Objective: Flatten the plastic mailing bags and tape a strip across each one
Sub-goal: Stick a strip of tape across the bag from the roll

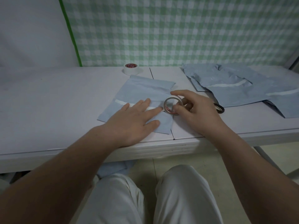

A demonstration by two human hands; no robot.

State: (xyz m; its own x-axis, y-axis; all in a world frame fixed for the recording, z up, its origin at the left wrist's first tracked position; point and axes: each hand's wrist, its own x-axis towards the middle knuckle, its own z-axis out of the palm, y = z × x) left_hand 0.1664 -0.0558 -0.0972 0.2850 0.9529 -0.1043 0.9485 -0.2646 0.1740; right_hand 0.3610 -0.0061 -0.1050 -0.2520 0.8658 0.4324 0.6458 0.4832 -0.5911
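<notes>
A pale blue mailing bag lies flat on the white table in front of me. A white strip of tape runs across it from the left. My left hand presses flat on the bag and the strip, fingers straight. My right hand grips a nearly used-up tape roll at the bag's right edge, thumb and fingers curled round it. The strip leads into the roll.
A pile of blue mailing bags with white strips lies at the right of the table. A fuller white tape roll stands at the back. Black scissors lie partly hidden behind my right hand. A checked green curtain hangs behind.
</notes>
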